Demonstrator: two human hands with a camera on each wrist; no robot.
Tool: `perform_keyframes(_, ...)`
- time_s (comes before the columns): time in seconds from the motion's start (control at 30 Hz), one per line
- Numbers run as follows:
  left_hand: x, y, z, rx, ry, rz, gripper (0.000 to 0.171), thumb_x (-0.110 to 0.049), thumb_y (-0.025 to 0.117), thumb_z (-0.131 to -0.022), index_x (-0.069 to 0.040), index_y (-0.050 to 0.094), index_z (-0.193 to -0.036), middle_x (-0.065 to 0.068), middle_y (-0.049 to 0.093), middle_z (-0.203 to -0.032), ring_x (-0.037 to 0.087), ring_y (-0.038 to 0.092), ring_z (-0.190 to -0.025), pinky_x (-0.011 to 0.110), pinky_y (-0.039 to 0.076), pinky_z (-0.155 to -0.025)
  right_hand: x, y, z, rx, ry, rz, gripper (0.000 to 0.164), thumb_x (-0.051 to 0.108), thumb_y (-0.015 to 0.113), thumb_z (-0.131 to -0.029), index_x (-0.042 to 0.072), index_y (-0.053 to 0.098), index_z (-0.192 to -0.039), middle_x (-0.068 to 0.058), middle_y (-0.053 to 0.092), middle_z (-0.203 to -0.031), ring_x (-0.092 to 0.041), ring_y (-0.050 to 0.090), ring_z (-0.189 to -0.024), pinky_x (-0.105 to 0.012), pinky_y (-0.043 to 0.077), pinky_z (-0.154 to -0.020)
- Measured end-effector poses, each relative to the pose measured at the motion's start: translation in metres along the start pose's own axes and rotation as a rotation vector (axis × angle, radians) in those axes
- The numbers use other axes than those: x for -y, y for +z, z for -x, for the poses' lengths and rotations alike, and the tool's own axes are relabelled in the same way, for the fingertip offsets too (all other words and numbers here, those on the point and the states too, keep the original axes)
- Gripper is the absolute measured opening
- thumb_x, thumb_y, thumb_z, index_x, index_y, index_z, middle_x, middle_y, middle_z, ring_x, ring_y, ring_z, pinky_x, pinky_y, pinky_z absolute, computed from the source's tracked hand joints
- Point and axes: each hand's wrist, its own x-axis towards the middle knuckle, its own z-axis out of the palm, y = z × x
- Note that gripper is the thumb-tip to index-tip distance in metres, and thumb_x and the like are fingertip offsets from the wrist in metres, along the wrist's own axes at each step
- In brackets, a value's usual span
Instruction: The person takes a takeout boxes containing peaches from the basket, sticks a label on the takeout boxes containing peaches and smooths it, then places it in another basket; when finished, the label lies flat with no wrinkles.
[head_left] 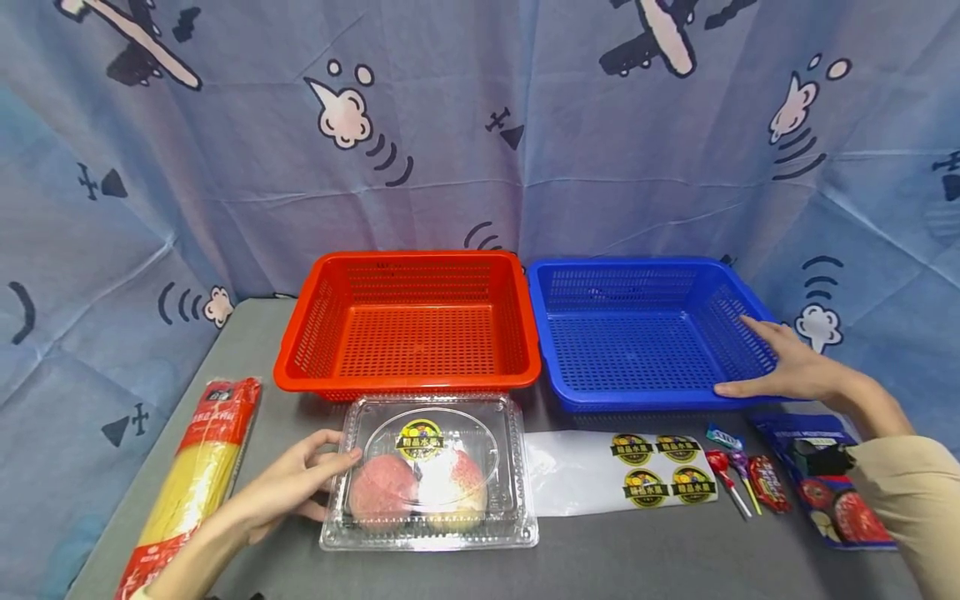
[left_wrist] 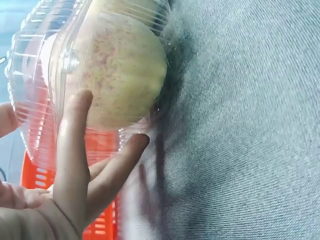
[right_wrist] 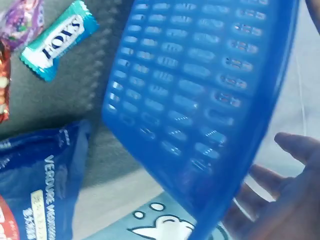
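Note:
A clear plastic clamshell box (head_left: 427,542) with two peaches (head_left: 383,492) inside stands in front of the red basket. A round gold-and-black label (head_left: 420,439) sits on its lid. My left hand (head_left: 300,479) holds the box by its left side, one digit over the lid's edge and others along the side wall. In the left wrist view, fingers (left_wrist: 75,155) lie against the wall close to a peach (left_wrist: 125,72). At the right, my right hand (head_left: 795,367) touches the blue basket (head_left: 637,398) at its near right corner, fingers spread; some fingertips are hidden behind the rim.
The red basket (head_left: 405,385) stands left of the blue one. A white sticker sheet (head_left: 570,475) lies beside the box. Further right are lollipops (head_left: 720,463), small wrapped sweets (head_left: 767,483) and a blue packet (head_left: 847,500). Noodles (head_left: 191,475) lie far left; a curtain (head_left: 450,200) hangs behind.

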Motion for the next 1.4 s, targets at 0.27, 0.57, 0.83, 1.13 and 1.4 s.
perform_keyframes(0.27,0.002,0.005,0.004,0.011,0.055,0.057,0.056,-0.03,0.061,-0.102,0.003,0.033,-0.137,0.006,0.068,-0.1,0.017,0.071,-0.086,0.029,0.06,-0.056,-0.013,-0.009,0.011,0.038,0.076,0.042,0.135,0.05,0.078,-0.085,-0.012,-0.021,-0.153,-0.053,-0.016,-0.152,-0.074,-0.007,-0.138,-0.085,0.018,-0.102)
perform_keyframes(0.57,-0.008,0.012,0.017,0.015,0.07,0.066,0.053,-0.03,0.062,-0.101,0.002,0.035,-0.135,0.005,0.072,-0.099,0.016,0.072,-0.085,0.024,0.054,-0.052,-0.018,-0.007,0.014,0.062,0.105,-0.002,0.13,0.053,0.073,-0.088,-0.02,-0.013,-0.151,-0.05,-0.022,-0.153,-0.071,-0.012,-0.14,-0.084,0.018,-0.103)
perform_keyframes(0.83,-0.04,0.024,0.03,0.064,0.14,0.122,0.053,-0.029,0.06,-0.102,0.002,0.035,-0.137,0.006,0.073,-0.105,0.021,0.074,-0.093,0.027,0.057,-0.054,-0.017,-0.005,0.013,0.049,0.11,0.006,0.13,0.054,0.075,-0.087,-0.023,-0.008,-0.151,-0.049,-0.017,-0.154,-0.07,-0.01,-0.141,-0.083,0.018,-0.105)
perform_keyframes(1.13,-0.114,0.051,0.006,0.024,0.176,0.167,0.053,-0.033,0.064,-0.101,-0.002,0.038,-0.135,0.01,0.072,-0.115,0.018,0.074,-0.091,0.029,0.061,-0.061,-0.015,-0.008,0.01,0.093,0.109,0.012,0.132,0.056,0.074,-0.087,-0.022,-0.011,-0.15,-0.05,-0.019,-0.152,-0.072,-0.01,-0.139,-0.083,0.019,-0.104)
perform_keyframes(1.4,-0.168,0.088,-0.056,-0.043,0.229,0.207,0.052,-0.028,0.067,-0.097,-0.005,0.039,-0.134,0.014,0.072,-0.11,0.016,0.073,-0.076,0.034,0.063,-0.061,-0.013,-0.01,0.01,0.105,0.116,0.031,0.136,0.058,0.076,-0.084,-0.024,-0.011,-0.149,-0.053,-0.017,-0.15,-0.073,-0.007,-0.138,-0.082,0.019,-0.106)
